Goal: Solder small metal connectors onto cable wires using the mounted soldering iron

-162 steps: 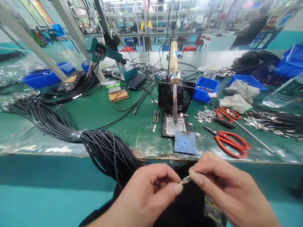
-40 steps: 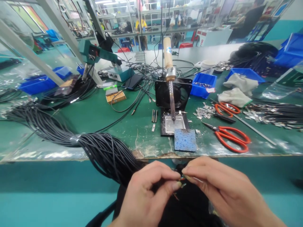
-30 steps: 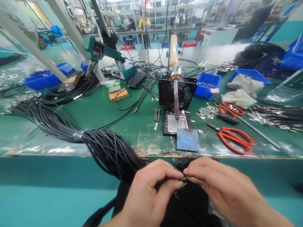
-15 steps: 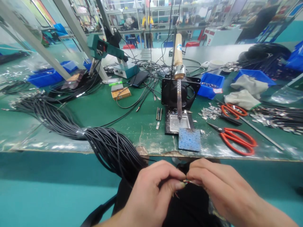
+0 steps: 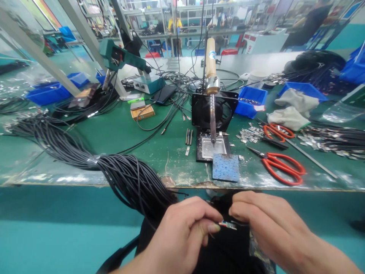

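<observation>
Below the bench edge, over my dark-clothed lap, my left hand (image 5: 189,228) pinches some thin coloured wires (image 5: 228,225) between thumb and forefinger. Their tips stick out to the right, with a pale or metallic end too small to make out. My right hand (image 5: 265,217) is closed just right of the tips, fingers curled. A thin dark line shows by its fingertips, but what it grips is hidden. A thick bundle of black cables (image 5: 128,171) hangs off the bench beside my left hand.
A soldering iron (image 5: 212,110) points down over a metal tray (image 5: 213,147), with a fan (image 5: 199,114) behind and a blue sponge (image 5: 226,167) in front. Red-handled scissors (image 5: 282,167), loose metal connectors (image 5: 249,135), gloves (image 5: 291,114) and a blue bin (image 5: 251,101) lie right.
My right hand's fingertips have drawn back a little to the right from my left. More of the coloured wires' end shows between the hands. The view has shifted slightly.
</observation>
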Demonstrator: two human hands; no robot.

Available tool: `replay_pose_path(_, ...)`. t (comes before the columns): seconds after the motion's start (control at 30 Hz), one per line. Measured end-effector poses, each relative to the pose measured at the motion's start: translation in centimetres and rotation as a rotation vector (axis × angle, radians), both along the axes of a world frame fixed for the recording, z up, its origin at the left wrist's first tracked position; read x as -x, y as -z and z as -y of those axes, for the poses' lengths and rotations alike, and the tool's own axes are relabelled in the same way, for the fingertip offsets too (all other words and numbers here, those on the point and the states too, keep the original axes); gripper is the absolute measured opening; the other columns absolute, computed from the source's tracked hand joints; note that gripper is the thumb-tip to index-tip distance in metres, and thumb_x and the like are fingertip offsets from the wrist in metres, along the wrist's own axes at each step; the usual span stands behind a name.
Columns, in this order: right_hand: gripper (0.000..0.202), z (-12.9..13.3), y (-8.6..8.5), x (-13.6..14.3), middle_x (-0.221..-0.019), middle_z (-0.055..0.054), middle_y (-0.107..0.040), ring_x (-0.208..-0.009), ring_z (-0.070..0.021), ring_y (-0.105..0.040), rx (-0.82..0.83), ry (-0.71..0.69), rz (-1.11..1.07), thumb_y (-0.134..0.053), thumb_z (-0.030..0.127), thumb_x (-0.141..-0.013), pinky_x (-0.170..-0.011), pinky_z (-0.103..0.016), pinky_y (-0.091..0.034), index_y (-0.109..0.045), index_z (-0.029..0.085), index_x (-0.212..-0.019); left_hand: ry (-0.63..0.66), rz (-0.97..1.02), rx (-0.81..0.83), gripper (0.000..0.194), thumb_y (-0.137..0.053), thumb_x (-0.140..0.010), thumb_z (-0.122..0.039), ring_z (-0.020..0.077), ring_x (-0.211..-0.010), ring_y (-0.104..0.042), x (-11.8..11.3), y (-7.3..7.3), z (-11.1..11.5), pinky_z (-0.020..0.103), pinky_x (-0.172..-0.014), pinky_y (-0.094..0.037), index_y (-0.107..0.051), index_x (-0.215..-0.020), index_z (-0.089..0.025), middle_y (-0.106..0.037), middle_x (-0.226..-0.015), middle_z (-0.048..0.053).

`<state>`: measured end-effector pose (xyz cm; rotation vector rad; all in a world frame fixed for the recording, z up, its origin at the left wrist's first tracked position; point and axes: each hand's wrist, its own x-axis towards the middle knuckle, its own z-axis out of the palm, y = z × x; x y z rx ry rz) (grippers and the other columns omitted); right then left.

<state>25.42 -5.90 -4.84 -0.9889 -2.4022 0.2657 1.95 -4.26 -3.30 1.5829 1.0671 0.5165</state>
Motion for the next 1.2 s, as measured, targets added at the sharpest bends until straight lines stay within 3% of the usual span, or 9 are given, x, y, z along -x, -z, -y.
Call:
replay_pose_path(0.13,0.024,0.0,-0.2,0.5,-0.091,-0.001,-0.068,-0.08,-0.0119,-0.066,0.244,0.167,-0.272,-0.045,0.005,-0.1,-0.07,-0.021,-0.052,-0.058,0.025,-0.105,-0.035,0.016,-0.014,0.02,-0.056,-0.096,-0.013,0.0108,-0.064,-0.061,0.2,0.4,0.0,0.021,-0.059,-0.049,-0.074,-0.099,-0.023,-0.064,-0.086,0.0)
replay_pose_path(0.27,0.014,0.3,-0.6,1.5,-0.084,0.003,-0.072,-0.072,-0.0111,-0.068,0.55,0.295,-0.426,-0.052,0.026,-0.103,-0.064,-0.018,-0.053,-0.065,0.027,-0.097,-0.073,0.041,-0.024,0.016,-0.061,-0.094,-0.015,0.0129,-0.068,-0.063,0.1,0.2,0.0,0.024,-0.066,-0.052,-0.072,-0.102,-0.023,-0.065,-0.086,0.0)
replay_pose_path(0.37,0.028,0.6,-0.7,2.4,-0.076,0.002,-0.07,-0.068,-0.0136,-0.065,0.799,0.347,-0.456,-0.051,0.043,-0.102,-0.06,-0.02,-0.051,-0.067,0.025,-0.088,-0.112,0.046,0.006,0.015,-0.063,-0.092,-0.014,0.015,-0.072,-0.062,-0.2,-0.3,-0.2,0.027,-0.072,-0.053,-0.072,-0.101,-0.022,-0.066,-0.085,0.0)
replay_pose_path(0.43,0.035,0.7,-0.6,2.7,-0.071,0.001,-0.064,-0.065,-0.0138,-0.058,0.882,0.373,-0.479,-0.049,0.049,-0.101,-0.058,-0.021,-0.048,-0.066,0.024,-0.082,-0.128,0.059,0.056,0.012,-0.066,-0.091,-0.016,0.0155,-0.074,-0.061,-0.4,-0.6,-0.4,0.027,-0.072,-0.052,-0.072,-0.1,-0.021,-0.066,-0.084,0.0)
replay_pose_path(0.7,0.035,1.0,-0.7,2.8,-0.071,0.004,-0.056,-0.065,-0.0126,-0.05,0.939,0.37,-0.553,-0.049,0.049,-0.102,-0.06,-0.021,-0.044,-0.061,0.024,-0.081,-0.118,0.141,0.388,0.015,-0.072,-0.089,-0.03,0.0138,-0.068,-0.051,-0.6,-1.8,-1.0,0.026,-0.062,-0.043,-0.066,-0.096,-0.018,-0.058,-0.072,-0.004)
replay_pose_path(1.2,0.034,1.1,-0.2,3.0,-0.071,0.004,-0.053,-0.064,-0.0124,-0.047,0.914,0.366,-0.605,-0.048,0.047,-0.103,-0.059,-0.022,-0.042,-0.061,0.024,-0.083,-0.187,0.275,0.398,0.023,-0.072,-0.089,-0.032,0.0125,-0.066,-0.048,-1.4,-1.8,-1.1,0.024,-0.059,-0.041,-0.062,-0.077,-0.016,-0.056,-0.074,-0.002)
